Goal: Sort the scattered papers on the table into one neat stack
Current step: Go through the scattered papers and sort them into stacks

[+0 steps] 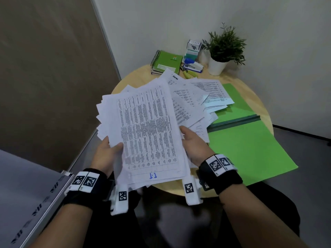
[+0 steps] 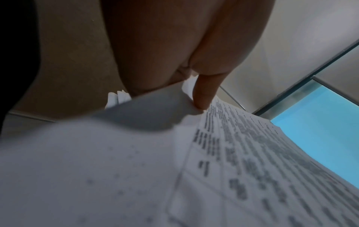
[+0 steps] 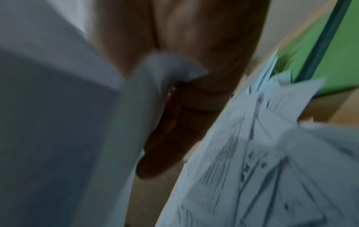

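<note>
Nearest, at 6 o'clock, the left hand (image 1: 107, 154) and right hand (image 1: 192, 145) each grip a side of a ragged bundle (image 1: 146, 129) of papers lifted off the desk (image 1: 136, 77), thumbs on top and sheet corners fanning out at 9 o'clock. Beyond it, loose sheets (image 1: 197, 93) lie scattered from 12 to 2 o'clock, partly over the green folder (image 1: 241, 140). The uneven edges could let inner sheets slide out if either grip eases, and tapping the bundle square could crease protruding corners.
</note>
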Tool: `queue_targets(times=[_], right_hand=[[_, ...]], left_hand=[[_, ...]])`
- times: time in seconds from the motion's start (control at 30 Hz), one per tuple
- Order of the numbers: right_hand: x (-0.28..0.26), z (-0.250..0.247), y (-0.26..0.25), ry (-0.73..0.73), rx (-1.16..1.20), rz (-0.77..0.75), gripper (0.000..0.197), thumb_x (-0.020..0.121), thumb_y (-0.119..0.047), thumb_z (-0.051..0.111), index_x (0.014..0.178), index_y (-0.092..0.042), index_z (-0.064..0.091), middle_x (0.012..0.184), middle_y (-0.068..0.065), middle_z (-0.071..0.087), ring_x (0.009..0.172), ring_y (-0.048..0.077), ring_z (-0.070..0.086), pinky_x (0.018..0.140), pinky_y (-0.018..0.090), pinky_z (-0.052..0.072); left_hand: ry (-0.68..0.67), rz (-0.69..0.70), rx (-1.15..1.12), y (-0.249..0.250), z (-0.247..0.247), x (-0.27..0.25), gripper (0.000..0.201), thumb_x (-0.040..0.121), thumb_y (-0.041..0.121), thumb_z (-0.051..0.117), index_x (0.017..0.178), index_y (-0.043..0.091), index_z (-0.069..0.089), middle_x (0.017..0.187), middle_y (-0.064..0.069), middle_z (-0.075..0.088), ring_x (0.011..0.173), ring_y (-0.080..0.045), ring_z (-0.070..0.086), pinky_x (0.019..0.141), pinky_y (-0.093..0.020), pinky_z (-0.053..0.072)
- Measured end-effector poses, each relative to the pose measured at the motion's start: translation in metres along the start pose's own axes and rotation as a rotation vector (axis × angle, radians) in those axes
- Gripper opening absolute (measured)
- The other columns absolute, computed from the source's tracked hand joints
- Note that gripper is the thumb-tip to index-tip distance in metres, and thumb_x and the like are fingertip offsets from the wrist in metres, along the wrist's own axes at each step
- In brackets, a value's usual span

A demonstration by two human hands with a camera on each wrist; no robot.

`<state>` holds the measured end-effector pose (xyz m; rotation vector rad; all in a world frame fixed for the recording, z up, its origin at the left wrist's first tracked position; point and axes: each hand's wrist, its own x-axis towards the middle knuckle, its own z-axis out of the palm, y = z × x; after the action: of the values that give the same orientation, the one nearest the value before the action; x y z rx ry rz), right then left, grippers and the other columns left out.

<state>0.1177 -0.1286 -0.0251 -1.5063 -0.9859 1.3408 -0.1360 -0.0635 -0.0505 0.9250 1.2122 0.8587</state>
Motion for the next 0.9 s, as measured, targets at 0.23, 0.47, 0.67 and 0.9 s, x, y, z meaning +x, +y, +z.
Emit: queue_targets(times=[0.23, 0.47, 0.67, 0.9], right_hand=[[0.044, -0.010, 0.016, 0.210, -0.522, 0.199, 0.023, 0.089, -0.033, 0.064, 0.100, -0.013, 0.060, 0.100, 0.005, 0.061, 0.091, 0.024, 0.061, 0.082, 0.036, 0.049], [0.086, 0.017, 0.027, 0.434, -0.827, 0.463, 0.093, 0.075, -0.059, 0.070, 0.138, -0.004, 0.029, 0.138, 0.020, 0.037, 0.125, 0.037, 0.042, 0.101, 0.047, 0.042], [0.103, 0.002, 0.039, 0.579, -0.589, 0.634, 0.113, 0.064, -0.067, 0.073, 0.137, 0.003, 0.024, 0.137, 0.019, 0.046, 0.125, 0.035, 0.047, 0.099, 0.043, 0.044], [0.094, -0.009, 0.024, 0.634, -0.428, 0.434, 0.051, 0.093, -0.016, 0.055, 0.138, -0.003, 0.036, 0.136, 0.018, 0.047, 0.122, 0.032, 0.049, 0.093, 0.035, 0.040]], left_hand=[[0.240, 0.053, 0.192, 0.022, -0.039, 0.003, 0.036, 0.095, 0.000, 0.053, 0.127, 0.016, 0.057, 0.117, -0.009, 0.067, 0.108, -0.029, 0.064, 0.100, -0.051, 0.047], [0.258, 0.131, 0.178, 0.027, -0.045, -0.002, 0.036, 0.097, 0.000, 0.050, 0.122, 0.025, 0.056, 0.107, 0.005, 0.066, 0.101, -0.017, 0.063, 0.095, -0.034, 0.044], [0.198, 0.133, 0.157, 0.023, -0.053, 0.002, 0.037, 0.096, -0.001, 0.051, 0.115, 0.030, 0.060, 0.111, 0.006, 0.069, 0.107, -0.017, 0.065, 0.098, -0.040, 0.046], [0.168, 0.115, 0.168, 0.022, -0.056, 0.007, 0.037, 0.096, 0.001, 0.053, 0.123, 0.025, 0.058, 0.120, -0.003, 0.068, 0.114, -0.026, 0.062, 0.105, -0.052, 0.043]])
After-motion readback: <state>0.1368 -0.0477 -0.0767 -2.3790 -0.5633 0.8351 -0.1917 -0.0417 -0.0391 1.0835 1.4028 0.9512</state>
